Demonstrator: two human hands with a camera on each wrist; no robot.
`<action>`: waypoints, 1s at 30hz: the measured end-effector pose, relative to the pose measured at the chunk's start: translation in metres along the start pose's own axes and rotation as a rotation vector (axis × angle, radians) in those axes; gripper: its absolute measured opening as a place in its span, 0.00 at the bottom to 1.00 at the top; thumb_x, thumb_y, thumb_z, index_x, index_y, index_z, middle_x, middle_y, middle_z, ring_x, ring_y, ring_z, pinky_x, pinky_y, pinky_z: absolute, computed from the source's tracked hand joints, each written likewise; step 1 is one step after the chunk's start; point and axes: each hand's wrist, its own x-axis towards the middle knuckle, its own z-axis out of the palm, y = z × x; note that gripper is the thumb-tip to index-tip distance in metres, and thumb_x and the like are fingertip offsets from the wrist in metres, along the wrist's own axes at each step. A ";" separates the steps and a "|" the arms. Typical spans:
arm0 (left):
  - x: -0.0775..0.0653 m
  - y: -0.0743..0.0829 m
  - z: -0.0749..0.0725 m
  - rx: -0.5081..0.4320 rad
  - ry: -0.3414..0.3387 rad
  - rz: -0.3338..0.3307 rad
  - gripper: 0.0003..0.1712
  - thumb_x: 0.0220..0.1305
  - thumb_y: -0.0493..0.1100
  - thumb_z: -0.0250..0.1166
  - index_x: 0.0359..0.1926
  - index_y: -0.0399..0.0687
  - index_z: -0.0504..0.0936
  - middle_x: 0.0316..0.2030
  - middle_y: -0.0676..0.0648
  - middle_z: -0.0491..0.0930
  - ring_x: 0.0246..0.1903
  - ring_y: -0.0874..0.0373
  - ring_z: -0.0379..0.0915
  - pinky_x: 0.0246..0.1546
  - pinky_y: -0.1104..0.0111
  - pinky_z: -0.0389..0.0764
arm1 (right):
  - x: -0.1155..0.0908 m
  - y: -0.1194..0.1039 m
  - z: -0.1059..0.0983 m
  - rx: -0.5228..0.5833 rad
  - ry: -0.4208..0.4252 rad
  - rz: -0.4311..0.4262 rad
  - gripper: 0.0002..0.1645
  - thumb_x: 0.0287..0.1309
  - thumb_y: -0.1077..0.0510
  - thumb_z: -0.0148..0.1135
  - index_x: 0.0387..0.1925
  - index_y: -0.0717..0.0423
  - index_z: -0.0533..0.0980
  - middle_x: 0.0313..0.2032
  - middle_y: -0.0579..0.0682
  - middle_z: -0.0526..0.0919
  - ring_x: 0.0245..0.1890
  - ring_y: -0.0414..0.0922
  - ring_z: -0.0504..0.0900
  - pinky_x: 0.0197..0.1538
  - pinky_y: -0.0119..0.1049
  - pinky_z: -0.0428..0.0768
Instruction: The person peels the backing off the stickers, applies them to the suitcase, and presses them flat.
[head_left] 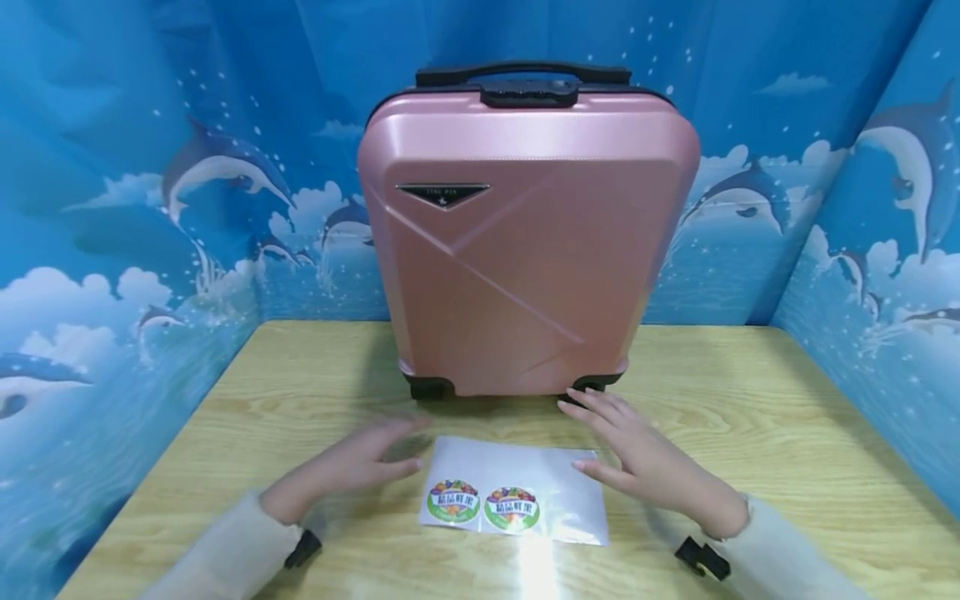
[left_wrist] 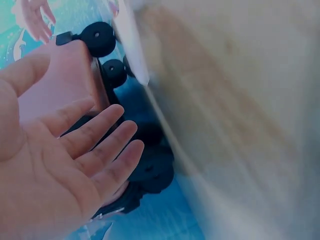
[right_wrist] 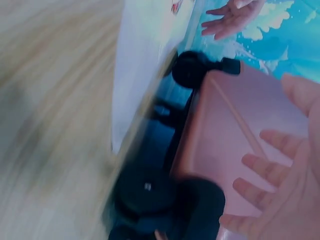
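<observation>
A pink hard-shell suitcase point(head_left: 525, 250) stands upright on the table, its black handle on top and black wheels below. In front of it lies a whitish sticker sheet point(head_left: 570, 492) with two round fruit stickers point(head_left: 512, 509) on its left half. My left hand point(head_left: 352, 462), slightly blurred, hovers left of the sheet with fingers spread. Over the sheet's right edge is my right hand point(head_left: 637, 458), its fingers extended toward the suitcase's lower right corner. Both wrist views show loosely straight fingers and nothing held. A black suitcase wheel point(right_wrist: 145, 192) appears close by in the right wrist view.
The wood-grain table point(head_left: 750, 417) extends to both sides. A blue curtain point(head_left: 187, 83) printed with dolphins and clouds surrounds it at the back and sides. Black straps point(head_left: 701, 558) sit at both wrists, below light sleeves.
</observation>
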 end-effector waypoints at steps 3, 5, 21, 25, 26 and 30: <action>0.001 0.002 0.005 -0.031 -0.017 -0.030 0.32 0.66 0.50 0.58 0.64 0.36 0.66 0.62 0.38 0.69 0.61 0.41 0.65 0.60 0.47 0.65 | 0.006 -0.006 0.005 0.027 -0.011 0.009 0.39 0.60 0.45 0.60 0.69 0.46 0.59 0.68 0.55 0.62 0.67 0.56 0.60 0.62 0.59 0.63; 0.002 0.003 0.007 -0.062 -0.024 -0.047 0.32 0.66 0.51 0.59 0.65 0.37 0.66 0.62 0.38 0.69 0.61 0.41 0.64 0.60 0.47 0.64 | 0.010 -0.009 0.009 0.030 -0.019 0.007 0.38 0.60 0.43 0.59 0.69 0.47 0.60 0.68 0.54 0.62 0.66 0.56 0.61 0.62 0.58 0.63; 0.006 0.006 0.013 -0.352 -0.057 -0.150 0.38 0.61 0.47 0.64 0.66 0.34 0.62 0.63 0.34 0.66 0.57 0.40 0.67 0.54 0.52 0.73 | 0.029 -0.039 0.038 0.095 -0.051 -0.105 0.36 0.57 0.45 0.62 0.62 0.59 0.67 0.61 0.56 0.72 0.61 0.52 0.70 0.61 0.50 0.69; 0.009 0.006 0.016 -0.452 -0.059 -0.193 0.40 0.58 0.44 0.67 0.67 0.33 0.60 0.64 0.33 0.64 0.57 0.39 0.67 0.56 0.50 0.71 | 0.031 -0.047 0.043 0.142 -0.093 -0.104 0.34 0.59 0.45 0.61 0.62 0.59 0.68 0.61 0.55 0.72 0.61 0.51 0.70 0.61 0.49 0.69; 0.009 0.005 0.017 -0.470 -0.060 -0.204 0.41 0.57 0.43 0.67 0.67 0.33 0.60 0.64 0.33 0.63 0.57 0.39 0.67 0.56 0.51 0.71 | 0.031 -0.049 0.044 0.157 -0.110 -0.100 0.33 0.60 0.45 0.60 0.62 0.58 0.68 0.61 0.54 0.72 0.62 0.50 0.69 0.62 0.49 0.69; 0.009 0.005 0.020 -0.520 -0.055 -0.251 0.43 0.53 0.41 0.70 0.67 0.35 0.60 0.64 0.34 0.63 0.57 0.39 0.66 0.55 0.53 0.73 | 0.035 -0.057 0.047 0.209 -0.173 -0.065 0.33 0.61 0.44 0.58 0.63 0.56 0.67 0.62 0.51 0.71 0.62 0.48 0.68 0.63 0.47 0.68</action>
